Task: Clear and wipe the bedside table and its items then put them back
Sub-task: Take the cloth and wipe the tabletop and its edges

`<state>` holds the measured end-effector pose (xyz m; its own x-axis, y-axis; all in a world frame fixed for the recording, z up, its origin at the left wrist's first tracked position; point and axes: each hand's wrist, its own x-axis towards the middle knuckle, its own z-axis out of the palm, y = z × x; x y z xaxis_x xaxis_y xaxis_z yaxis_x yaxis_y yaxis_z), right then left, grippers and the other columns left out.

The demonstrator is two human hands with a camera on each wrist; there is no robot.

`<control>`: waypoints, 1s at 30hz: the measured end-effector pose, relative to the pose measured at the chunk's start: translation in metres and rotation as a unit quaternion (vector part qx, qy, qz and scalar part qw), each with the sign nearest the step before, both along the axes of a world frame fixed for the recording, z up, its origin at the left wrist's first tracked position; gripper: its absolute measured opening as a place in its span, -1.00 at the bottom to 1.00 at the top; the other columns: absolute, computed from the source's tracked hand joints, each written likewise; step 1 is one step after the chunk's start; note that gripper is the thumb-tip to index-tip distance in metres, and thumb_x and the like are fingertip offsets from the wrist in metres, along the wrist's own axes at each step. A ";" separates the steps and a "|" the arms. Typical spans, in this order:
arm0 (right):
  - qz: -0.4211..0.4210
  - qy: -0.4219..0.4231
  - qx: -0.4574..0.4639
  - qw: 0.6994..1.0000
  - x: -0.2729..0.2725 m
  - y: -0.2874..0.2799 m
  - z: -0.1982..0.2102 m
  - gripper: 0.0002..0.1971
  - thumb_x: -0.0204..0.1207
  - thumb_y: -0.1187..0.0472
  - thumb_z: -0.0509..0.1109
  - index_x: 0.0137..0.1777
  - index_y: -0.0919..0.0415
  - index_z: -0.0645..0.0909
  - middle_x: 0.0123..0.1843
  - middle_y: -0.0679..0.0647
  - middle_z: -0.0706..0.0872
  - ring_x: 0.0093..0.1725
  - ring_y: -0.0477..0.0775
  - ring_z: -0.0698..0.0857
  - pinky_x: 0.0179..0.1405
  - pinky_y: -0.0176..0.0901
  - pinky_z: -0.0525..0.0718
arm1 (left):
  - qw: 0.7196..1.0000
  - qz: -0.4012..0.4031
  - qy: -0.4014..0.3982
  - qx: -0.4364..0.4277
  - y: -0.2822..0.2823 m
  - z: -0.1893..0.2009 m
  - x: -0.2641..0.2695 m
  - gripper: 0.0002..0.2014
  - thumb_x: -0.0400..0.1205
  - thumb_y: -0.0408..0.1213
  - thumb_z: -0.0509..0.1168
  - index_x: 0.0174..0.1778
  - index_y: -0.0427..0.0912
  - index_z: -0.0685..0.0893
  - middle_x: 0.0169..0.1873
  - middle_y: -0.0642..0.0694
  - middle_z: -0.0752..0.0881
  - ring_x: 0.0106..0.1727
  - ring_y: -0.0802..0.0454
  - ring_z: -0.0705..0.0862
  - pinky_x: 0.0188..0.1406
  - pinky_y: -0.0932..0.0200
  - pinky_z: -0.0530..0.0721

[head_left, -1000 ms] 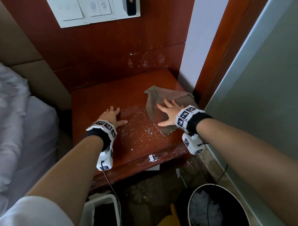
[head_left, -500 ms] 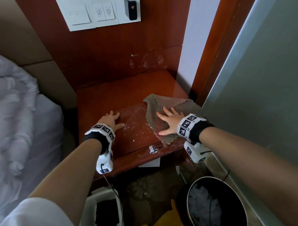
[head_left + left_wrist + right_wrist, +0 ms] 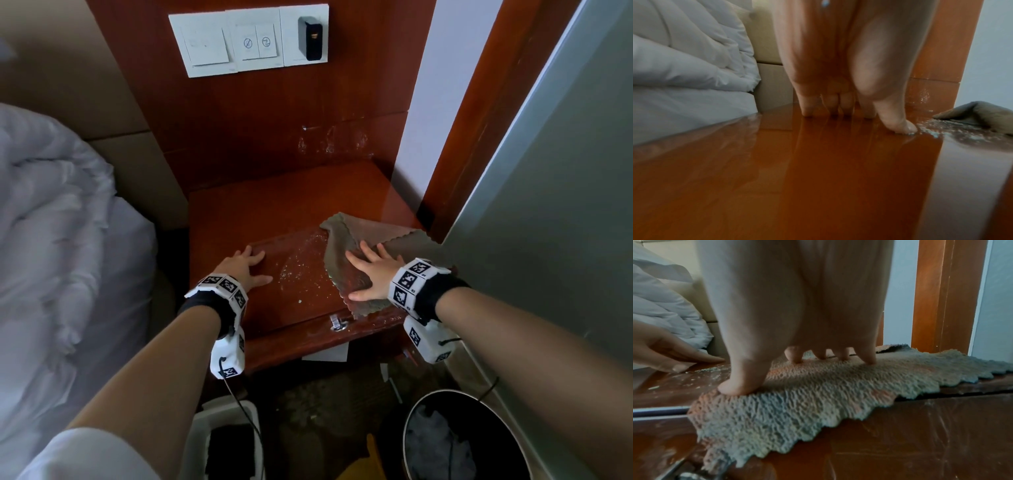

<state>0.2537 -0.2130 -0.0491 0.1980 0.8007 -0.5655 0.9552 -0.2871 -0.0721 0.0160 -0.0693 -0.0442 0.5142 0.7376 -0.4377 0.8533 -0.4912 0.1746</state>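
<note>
The red-brown wooden bedside table [image 3: 274, 205] carries nothing but a grey-brown cloth [image 3: 346, 240] at its right front and a patch of pale specks [image 3: 301, 270] in the middle. My right hand [image 3: 371, 270] lies flat on the cloth [image 3: 818, 394], fingers spread and pressing down. My left hand [image 3: 245, 267] rests flat on the bare wood at the left front, its thumb [image 3: 898, 123] touching the edge of the specks. A glossy glass sheet [image 3: 818, 178] covers the front part of the top.
A white duvet [image 3: 61, 240] lies on the bed at the left. A switch panel [image 3: 250, 39] sits on the wall above. On the floor stand a black bin [image 3: 455, 442] with a liner and a white container [image 3: 226, 442]. A grey wall [image 3: 548, 205] is close on the right.
The view has tilted up and shifted, so the table sits further right in frame. Both hands stay flat, the right one still on the cloth with little movement.
</note>
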 end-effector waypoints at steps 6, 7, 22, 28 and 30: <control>0.005 0.004 -0.002 1.000 0.000 0.019 0.000 -0.05 0.44 -0.37 0.24 0.64 -0.19 -0.29 0.67 0.03 -0.43 0.64 0.33 -0.33 0.53 0.50 -0.12 | 1.000 0.001 0.008 -0.003 0.015 -0.001 0.007 -0.24 0.61 0.13 0.22 0.66 0.06 0.01 0.67 -0.12 -0.08 0.68 -0.13 -0.04 0.64 -0.06 0.02; 0.006 0.006 -0.002 1.000 0.000 0.023 0.000 -0.05 0.44 -0.37 0.24 0.64 -0.19 -0.29 0.67 0.03 -0.43 0.64 0.33 -0.33 0.53 0.50 -0.12 | 1.000 0.004 0.008 -0.005 0.018 -0.002 0.008 -0.23 0.60 0.14 0.23 0.66 0.07 0.01 0.67 -0.11 -0.09 0.68 -0.13 -0.05 0.65 -0.09 0.03; 0.013 0.009 0.005 1.000 0.002 0.081 0.005 -0.04 0.44 -0.36 0.26 0.65 -0.18 -0.28 0.68 0.04 -0.40 0.64 0.34 -0.32 0.54 0.48 -0.08 | 1.000 0.020 -0.009 -0.018 0.040 -0.016 0.011 -0.19 0.53 0.18 0.30 0.64 0.18 0.03 0.67 -0.04 -0.12 0.68 -0.10 -0.09 0.61 -0.28 0.07; 0.010 0.004 0.012 1.000 0.001 0.080 0.003 -0.05 0.44 -0.37 0.25 0.64 -0.18 -0.27 0.68 0.04 -0.38 0.65 0.32 -0.30 0.56 0.50 -0.08 | 1.000 0.017 -0.009 -0.012 0.040 -0.018 0.012 -0.19 0.54 0.18 0.28 0.64 0.17 0.02 0.67 -0.05 -0.12 0.68 -0.11 -0.09 0.60 -0.29 0.09; 0.009 0.002 0.015 1.000 0.000 0.078 0.003 -0.06 0.45 -0.37 0.24 0.64 -0.18 -0.26 0.68 0.04 -0.38 0.66 0.32 -0.29 0.56 0.50 -0.07 | 1.000 0.017 -0.007 -0.012 0.039 -0.018 0.012 -0.20 0.55 0.17 0.27 0.64 0.17 0.00 0.67 -0.05 -0.13 0.68 -0.10 -0.09 0.60 -0.29 0.09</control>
